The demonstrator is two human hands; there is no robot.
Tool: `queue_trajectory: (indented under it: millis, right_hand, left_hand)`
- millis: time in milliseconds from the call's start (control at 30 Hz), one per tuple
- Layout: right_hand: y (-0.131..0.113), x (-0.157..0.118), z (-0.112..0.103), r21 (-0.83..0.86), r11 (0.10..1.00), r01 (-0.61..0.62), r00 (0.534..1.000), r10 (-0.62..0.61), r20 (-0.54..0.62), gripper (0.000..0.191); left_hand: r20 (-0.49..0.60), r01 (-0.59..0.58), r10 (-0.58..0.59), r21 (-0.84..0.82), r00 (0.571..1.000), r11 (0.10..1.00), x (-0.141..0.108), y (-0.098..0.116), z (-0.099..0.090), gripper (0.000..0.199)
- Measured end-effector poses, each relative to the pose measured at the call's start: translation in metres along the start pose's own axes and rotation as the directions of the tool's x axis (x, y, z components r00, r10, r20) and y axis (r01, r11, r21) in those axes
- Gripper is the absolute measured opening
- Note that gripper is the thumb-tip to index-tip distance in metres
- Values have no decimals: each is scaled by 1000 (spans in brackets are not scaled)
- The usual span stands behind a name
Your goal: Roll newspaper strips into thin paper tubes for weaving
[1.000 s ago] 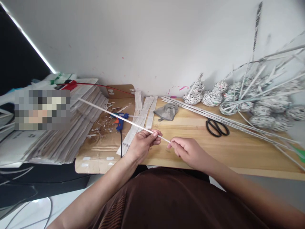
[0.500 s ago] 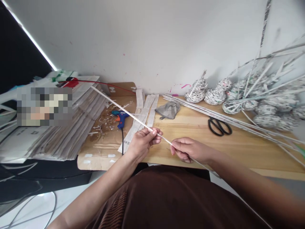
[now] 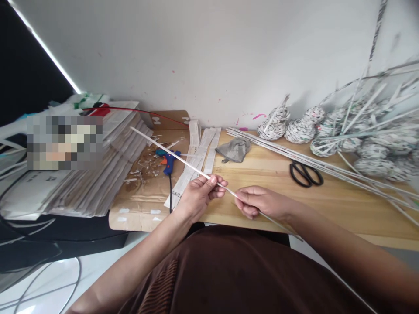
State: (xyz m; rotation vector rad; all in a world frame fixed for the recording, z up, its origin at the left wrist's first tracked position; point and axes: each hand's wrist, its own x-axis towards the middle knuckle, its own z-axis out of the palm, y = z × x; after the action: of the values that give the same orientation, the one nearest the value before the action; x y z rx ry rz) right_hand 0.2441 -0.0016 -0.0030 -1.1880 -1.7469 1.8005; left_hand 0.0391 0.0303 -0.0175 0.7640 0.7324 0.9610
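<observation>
A thin white rolled-paper tube (image 3: 157,144) slants across the middle, held in both of my hands. My left hand (image 3: 201,194) is closed around it, thumb on top, and its long end points up to the left above the glue gun. Just to the right, my right hand (image 3: 260,201) pinches the same tube between thumb and fingertips, with the other fingers curled. A thin tail of it comes out below the right hand, past the table's front edge. Beneath the tube lie a blue glue gun (image 3: 168,163) and flat newspaper strips (image 3: 188,181).
Stacked newspaper (image 3: 94,174) stands at left beside cardboard (image 3: 137,205) littered with scraps. A grey cloth (image 3: 234,149), black-handled scissors (image 3: 306,173) and several long paper tubes (image 3: 288,155) lie on the wooden table (image 3: 262,168). Woven paper pieces (image 3: 274,123) crowd the right by the wall.
The tube's far upper-left tip has dropped slightly, and my right hand's lower fingers are curled in more. Both hands keep their hold, while the whole view has shifted slightly.
</observation>
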Motion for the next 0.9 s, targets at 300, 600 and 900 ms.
queue_trajectory:
  millis: [300,600,900]
  right_hand:
    - [-1,8,7,11,1000,28,996,-27,-83,42]
    - [-2,12,11,-364,928,78,931,-199,-306,35]
    - [0,15,7,-362,927,100,935,-212,-285,36]
  left_hand:
    - [16,2,-2,-21,1000,1000,0,0,-1,22]
    - [-4,12,-13,-36,1000,999,3,-3,-2,22]
    - [8,25,-24,-41,1000,999,2,-3,0,23]
